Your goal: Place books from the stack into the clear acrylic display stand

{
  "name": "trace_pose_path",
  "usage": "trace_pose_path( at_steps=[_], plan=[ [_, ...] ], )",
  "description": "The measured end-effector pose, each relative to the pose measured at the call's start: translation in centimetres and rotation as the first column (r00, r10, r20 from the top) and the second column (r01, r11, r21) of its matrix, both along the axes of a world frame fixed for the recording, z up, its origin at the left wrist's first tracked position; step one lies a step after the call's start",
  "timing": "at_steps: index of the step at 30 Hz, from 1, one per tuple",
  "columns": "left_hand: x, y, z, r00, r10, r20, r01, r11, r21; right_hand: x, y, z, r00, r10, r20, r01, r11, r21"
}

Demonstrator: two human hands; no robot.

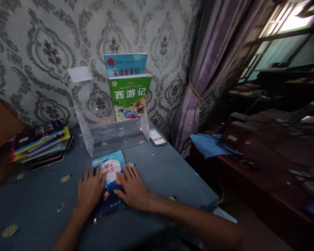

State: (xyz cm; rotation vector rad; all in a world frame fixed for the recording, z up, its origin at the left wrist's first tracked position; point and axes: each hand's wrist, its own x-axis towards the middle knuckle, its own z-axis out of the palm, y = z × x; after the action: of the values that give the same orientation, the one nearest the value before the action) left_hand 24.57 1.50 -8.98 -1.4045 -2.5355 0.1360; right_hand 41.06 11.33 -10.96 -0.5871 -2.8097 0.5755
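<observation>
A blue children's book (110,193) lies flat on the cloth-covered table, its cover facing up. On the left part of its cover rests my left hand (90,186), fingers stretched forward. My right hand (133,187) lies over the right side of the same book with its fingers spread. Just beyond the book stands a clear acrylic book rack (115,130). Upright in the rack's right part are a green book (131,97) and, behind it and taller, a light blue book (127,62).
A stack of books (42,143) sits on the table's left side. A pixelated white item (157,137) lies right of the rack. The patterned wall and a tied purple curtain (196,83) stand behind. To the right is a dark red desk (266,174) with cables and a blue cloth (209,144).
</observation>
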Motion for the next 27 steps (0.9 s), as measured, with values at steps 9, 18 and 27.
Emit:
trace_pose_path(
  at_steps=[9,18,27],
  plan=[
    [-1.9,-0.2,-1.6,0.969,0.023,0.247,-0.066,0.983,0.17,0.3,0.2,0.4,1.0,0.019,-0.004,-0.019,0.999,-0.045],
    [-5.0,0.4,-3.1,0.333,-0.371,0.867,-0.677,0.546,0.494,0.4,0.5,0.1,1.0,0.004,-0.008,-0.005,0.992,-0.128],
    [-3.0,0.9,-1.0,-0.135,-0.529,0.838,-0.858,0.485,0.168,0.5,0.5,1.3,1.0,-0.022,-0.002,0.021,0.978,-0.209]
  ],
)
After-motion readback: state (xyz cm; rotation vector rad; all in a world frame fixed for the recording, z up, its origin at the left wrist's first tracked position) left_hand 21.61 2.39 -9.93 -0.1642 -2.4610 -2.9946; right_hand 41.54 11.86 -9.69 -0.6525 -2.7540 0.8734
